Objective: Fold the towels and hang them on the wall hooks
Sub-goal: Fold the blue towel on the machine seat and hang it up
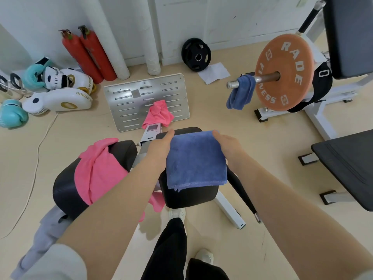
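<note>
While the folded blue terry towel (195,158) is lying flat on the black padded seat (189,194) of the gym machine, the person is best served by keeping its stitched edges lined up and pressing the fold firm before lifting it. Both forearms are reaching forward and down, the left hand (159,147) and right hand (228,145) resting apart at opposite side edges, fingers straight rather than clamping.

At right, the orange weight plate (284,72) reads "RADE FITNESS" in white letters. At left, the white boxing pad (58,100) carries "GINGPAI" in gold; its lower lettering is too small to read
</note>
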A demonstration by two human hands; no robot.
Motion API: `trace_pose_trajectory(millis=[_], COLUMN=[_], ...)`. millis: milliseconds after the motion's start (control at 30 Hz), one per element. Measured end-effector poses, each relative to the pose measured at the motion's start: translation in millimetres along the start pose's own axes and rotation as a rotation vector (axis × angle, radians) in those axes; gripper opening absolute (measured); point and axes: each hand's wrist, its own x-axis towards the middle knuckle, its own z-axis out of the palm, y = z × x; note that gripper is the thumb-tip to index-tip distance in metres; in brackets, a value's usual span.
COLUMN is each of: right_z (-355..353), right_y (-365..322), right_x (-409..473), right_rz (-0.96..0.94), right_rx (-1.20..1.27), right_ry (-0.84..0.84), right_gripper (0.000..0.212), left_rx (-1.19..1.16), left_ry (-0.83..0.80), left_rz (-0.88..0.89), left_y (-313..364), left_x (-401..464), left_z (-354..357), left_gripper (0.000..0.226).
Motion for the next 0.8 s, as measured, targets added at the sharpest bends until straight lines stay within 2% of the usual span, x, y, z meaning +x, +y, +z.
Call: trace_pose_trajectory(millis=[67, 133, 267, 367, 433, 500, 600, 700, 800], right_z=[3, 2, -8, -18, -24, -29, -32, -31, -17], right_y=[4, 8, 8, -1, -11, -17, -16, -13, -18], right_x=[1, -1, -21, -51, -72, -97, -128, -149, -176], right_rz=[-0.042, -0.089, -0.218, -0.300, -0.374, -0.446, -0.462, -0.398, -0.430], right_rx=[-0.042, 0.004, 0.157, 0.197, 0.183, 0.180, 0.183, 0.268, 0.195], right_ry=[0.000, 0.009, -0.085, -0.176, -0.208, -0.223, -0.228, -0.241, -0.225], right_gripper=[0.052, 0.047, 0.024, 0.021, 0.023, 0.031, 0.050, 0.042, 0.036], left_rx=[-0.107, -0.164, -0.300, -0.416, -0.513, -0.529, -0.487, -0.434, -0.342], left_ry=[-0.035, -0.070, -0.187, -0.260, -0.363, -0.438, -0.363, -0.222, -0.095], left_rz=[-0.056, -0.035, 0.166, 0.183, 0.153, 0.167, 0.255, 0.447, 0.556], left_y=[3, 0, -10, -8, -5, -9, -22, -38, -53], left_x=[7, 9, -9, -35, -58, -81, -112, -141, -168], left_z=[1, -4, -19, -30, -38, -46, -59, -81, -105], left_gripper=[0.049, 0.045, 0.028, 0.020, 0.024, 0.040, 0.042, 0.030, 0.022])
